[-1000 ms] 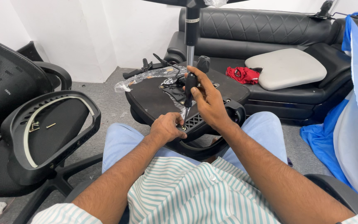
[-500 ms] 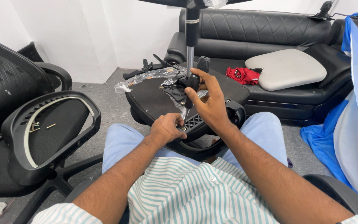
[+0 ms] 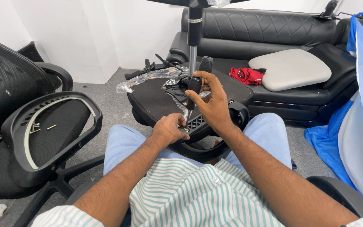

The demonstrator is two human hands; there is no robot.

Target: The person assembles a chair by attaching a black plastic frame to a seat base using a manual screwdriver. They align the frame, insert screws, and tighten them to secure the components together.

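I see the chair seat point(image 3: 156, 98) lying upside down across my lap, its black underside facing up and its front edge resting against my thighs. My right hand point(image 3: 209, 105) is closed around the black handle of a screwdriver point(image 3: 193, 86), held upright with the tip pointing down toward the seat's underside. My left hand point(image 3: 171, 128) is curled narrow, fingertips pinched at the slotted plate just below the tool tip; whether it pinches a screw I cannot tell.

Handling notes:
- Seat: I judge it rigid and fairly heavy, with a padded edge. It balances on the legs only, so it could tip. Best hold is at the thick rim or the moulded bracket near my lap.
- Screwdriver: light, stiff; the rounded handle suits a full wrap of the fingers.
- Clear plastic wrap point(image 3: 148, 77) lies on the far side of the seat: thin, slippery, not a grip surface.

A second office chair point(image 3: 43, 134) stands to my left, and a black sofa point(image 3: 282, 29) lies beyond.
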